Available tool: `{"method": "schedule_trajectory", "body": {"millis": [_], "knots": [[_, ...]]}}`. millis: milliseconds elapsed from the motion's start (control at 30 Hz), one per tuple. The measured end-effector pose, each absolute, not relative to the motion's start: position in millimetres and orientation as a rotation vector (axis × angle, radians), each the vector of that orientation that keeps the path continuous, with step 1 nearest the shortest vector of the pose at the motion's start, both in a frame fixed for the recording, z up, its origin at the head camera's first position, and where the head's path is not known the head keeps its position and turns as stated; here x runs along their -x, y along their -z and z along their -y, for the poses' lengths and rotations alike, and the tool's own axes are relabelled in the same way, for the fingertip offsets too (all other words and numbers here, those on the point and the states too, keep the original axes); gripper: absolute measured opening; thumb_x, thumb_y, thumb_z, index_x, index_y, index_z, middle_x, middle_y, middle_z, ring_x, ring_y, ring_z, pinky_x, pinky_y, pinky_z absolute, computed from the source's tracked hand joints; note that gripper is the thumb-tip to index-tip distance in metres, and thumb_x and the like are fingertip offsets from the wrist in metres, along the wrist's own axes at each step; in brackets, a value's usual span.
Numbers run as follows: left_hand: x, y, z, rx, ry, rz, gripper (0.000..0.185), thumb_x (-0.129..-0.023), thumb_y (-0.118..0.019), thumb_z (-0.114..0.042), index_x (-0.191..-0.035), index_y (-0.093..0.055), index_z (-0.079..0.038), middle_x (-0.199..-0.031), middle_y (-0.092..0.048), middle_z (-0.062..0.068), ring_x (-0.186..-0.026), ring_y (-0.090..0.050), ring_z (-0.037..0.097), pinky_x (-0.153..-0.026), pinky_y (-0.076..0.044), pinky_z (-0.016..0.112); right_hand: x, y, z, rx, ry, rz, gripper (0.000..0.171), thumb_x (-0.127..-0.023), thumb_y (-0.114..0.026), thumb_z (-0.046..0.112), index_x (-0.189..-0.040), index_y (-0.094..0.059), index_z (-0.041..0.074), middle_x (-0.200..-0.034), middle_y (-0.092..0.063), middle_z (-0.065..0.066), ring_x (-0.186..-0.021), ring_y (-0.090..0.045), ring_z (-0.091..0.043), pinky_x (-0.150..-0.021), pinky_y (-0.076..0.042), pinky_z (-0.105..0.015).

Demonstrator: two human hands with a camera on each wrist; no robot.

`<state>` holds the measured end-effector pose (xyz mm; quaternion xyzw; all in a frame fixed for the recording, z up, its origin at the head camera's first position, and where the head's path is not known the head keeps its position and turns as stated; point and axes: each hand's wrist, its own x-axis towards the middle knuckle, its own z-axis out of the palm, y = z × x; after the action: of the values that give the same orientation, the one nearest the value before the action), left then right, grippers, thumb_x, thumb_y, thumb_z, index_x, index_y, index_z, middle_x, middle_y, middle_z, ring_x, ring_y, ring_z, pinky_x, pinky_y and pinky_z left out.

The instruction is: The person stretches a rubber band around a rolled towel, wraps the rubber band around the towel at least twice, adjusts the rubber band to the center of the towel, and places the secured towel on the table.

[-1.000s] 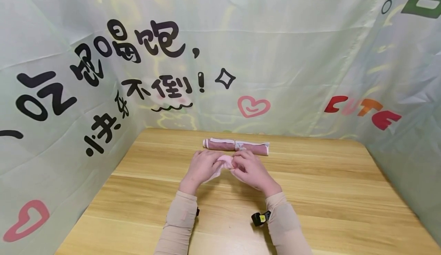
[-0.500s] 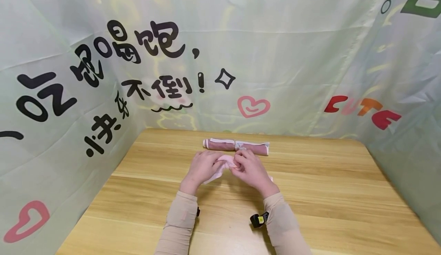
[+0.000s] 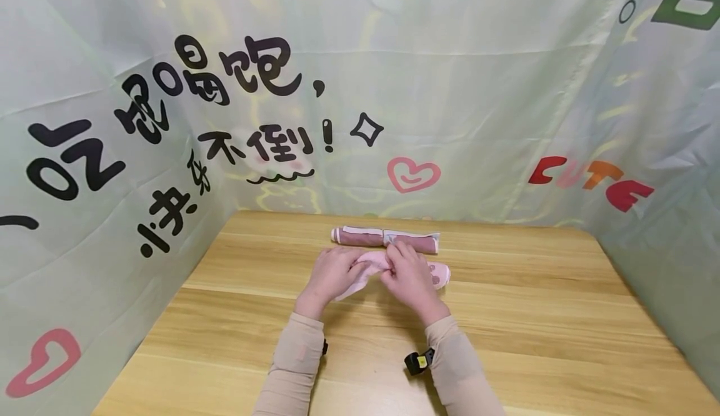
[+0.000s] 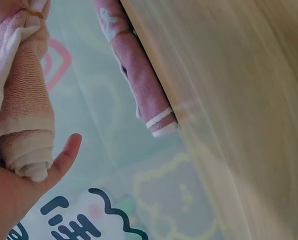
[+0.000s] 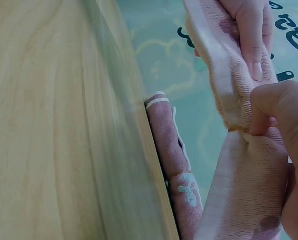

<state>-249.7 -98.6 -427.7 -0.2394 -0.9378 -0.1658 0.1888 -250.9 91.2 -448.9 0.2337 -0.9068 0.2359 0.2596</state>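
A light pink towel (image 3: 372,265), rolled up, is held above the table between both hands. My left hand (image 3: 332,275) grips one end of it, the thumb lying along the cloth in the right wrist view. Around the towel's middle runs a thin orange-brown band (image 5: 237,129), which cinches the cloth. My right hand (image 3: 410,275) holds the towel at that band, with the index finger bent against it. Past the right hand the other end shows darker spots. Behind the hands lies a second rolled towel (image 3: 360,237), mauve with white edging, also tied by a thin band.
The wooden table (image 3: 534,316) spreads out around the hands. Printed fabric curtains (image 3: 489,116) stand along its back and sides. A black wrist camera (image 3: 416,362) sits by the right sleeve.
My right hand has turned and shifted slightly, so the towel's spotted right end now shows beyond it. The left hand stays almost where it was. The mauve towel has not moved.
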Motion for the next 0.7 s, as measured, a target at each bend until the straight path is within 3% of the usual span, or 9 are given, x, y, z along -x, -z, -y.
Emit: {"method": "schedule_trajectory", "body": {"millis": [100, 233, 467, 567, 700], "knots": [[249.9, 427.6, 99.5, 0.685, 0.472, 2.626, 0.02, -0.096, -0.059, -0.036, -0.1, -0.073, -0.021, -0.09, -0.074, -0.003, -0.082, -0.068, 0.019, -0.077, -0.052, 0.042, 251.5, 448.9, -92.2, -0.644, -0.653, 2.472, 0.029, -0.065, -0.065, 0.008, -0.076, -0.038, 0.015, -0.08, -0.04, 0.0, -0.075, -0.041, -0.019, -0.066, -0.036, -0.036], [251.1, 427.4, 104.3, 0.701, 0.513, 2.585, 0.02, -0.095, -0.062, -0.032, -0.102, -0.073, -0.018, -0.088, -0.074, -0.001, -0.078, -0.068, 0.018, -0.073, -0.053, 0.038, 253.9, 450.1, -97.4, -0.708, -0.748, 2.436, 0.029, -0.068, -0.069, 0.007, -0.084, -0.046, 0.013, -0.086, -0.05, -0.001, -0.077, -0.047, -0.019, -0.068, -0.04, -0.037], [252.1, 425.2, 111.2, 0.7, 0.588, 2.55, 0.018, -0.092, -0.065, -0.031, -0.099, -0.073, -0.017, -0.086, -0.073, 0.001, -0.076, -0.068, 0.019, -0.068, -0.053, 0.038, 257.9, 453.2, -107.7, -0.668, -0.75, 2.407, 0.048, -0.068, -0.083, 0.016, -0.105, -0.054, 0.01, -0.102, -0.065, -0.008, -0.093, -0.063, -0.025, -0.077, -0.049, -0.051], [251.8, 425.5, 110.6, 0.682, 0.564, 2.57, 0.02, -0.093, -0.064, -0.033, -0.102, -0.072, -0.017, -0.09, -0.074, 0.001, -0.08, -0.069, 0.019, -0.071, -0.053, 0.039, 259.6, 454.7, -109.0, -0.648, -0.693, 2.412, 0.043, -0.07, -0.082, 0.016, -0.104, -0.057, 0.01, -0.097, -0.067, -0.007, -0.087, -0.064, -0.024, -0.072, -0.05, -0.049], [249.5, 425.5, 107.0, 0.623, 0.5, 2.573, 0.028, -0.092, -0.066, -0.033, -0.116, -0.067, -0.019, -0.108, -0.071, 0.002, -0.1, -0.066, 0.026, -0.087, -0.05, 0.049, 258.8, 454.0, -108.6, -0.603, -0.685, 2.469, 0.034, -0.075, -0.079, 0.017, -0.102, -0.061, 0.011, -0.087, -0.066, -0.005, -0.069, -0.058, -0.02, -0.061, -0.047, -0.04]]}}
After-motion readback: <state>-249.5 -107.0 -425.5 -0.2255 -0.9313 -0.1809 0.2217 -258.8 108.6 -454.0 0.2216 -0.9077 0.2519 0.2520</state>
